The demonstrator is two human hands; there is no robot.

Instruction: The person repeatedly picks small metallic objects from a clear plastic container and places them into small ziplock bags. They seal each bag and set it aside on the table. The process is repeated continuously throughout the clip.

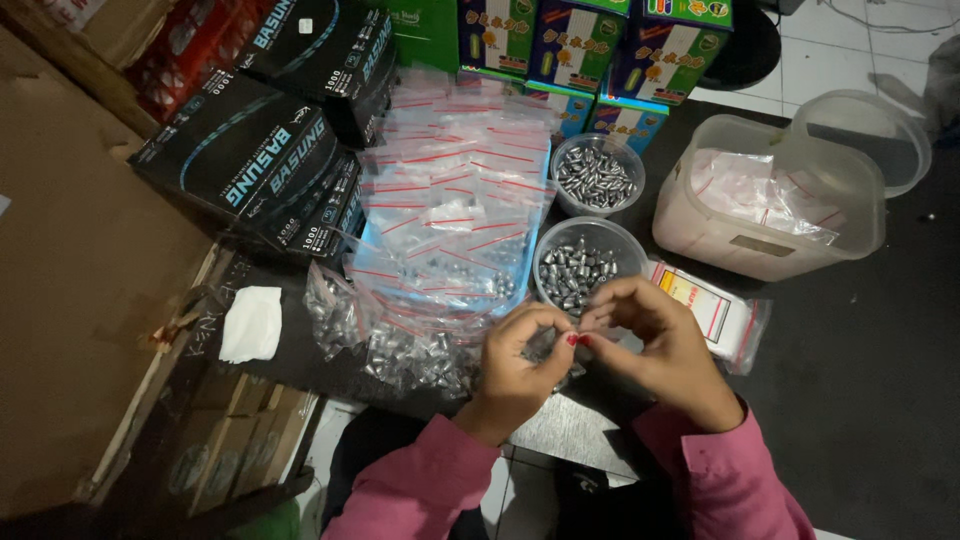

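Observation:
My left hand [520,365] and my right hand [655,340] meet just in front of a clear round cup of small grey metal pellets [585,268]. Their fingertips pinch together on a small clear zip bag [565,350] that is mostly hidden between them. A second cup of pellets [597,175] stands behind the first. To the left lies a heap of filled small zip bags with red strips [440,230], some showing pellets inside. Both sleeves are pink.
Black boxes [270,160] stack at the left, colourful boxes [590,50] at the back. A translucent tub of empty bags [770,200] and its lid [870,135] sit right. A pack of bags [715,310] lies by my right hand. White paper [250,323] lies left.

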